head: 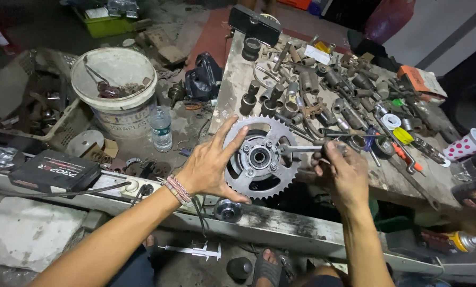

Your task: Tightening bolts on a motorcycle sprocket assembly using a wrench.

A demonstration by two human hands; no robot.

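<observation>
Head view: left hand (208, 167) is lying open and spread on the sprocket (259, 157), steadying it, while right hand (340, 169) is gripping a wrench (301, 149) on a hub nut.

Black flat box (54, 171), rectangular, with a printed label in red and white; lies on the ledge at lower left.

White plastic bucket (115, 93), round, faded print on its side; stands on the floor, upper left.

Clear water bottle (161, 129), pale label band; upright just beside the bucket.

Orange-and-white carton (422, 81), flat, at the far right edge of the surface (232, 90).

White cup with pink dots (466, 144), tilted, at far right.

Spray can (461, 241), yellow body, white cap; lying at lower right.
</observation>
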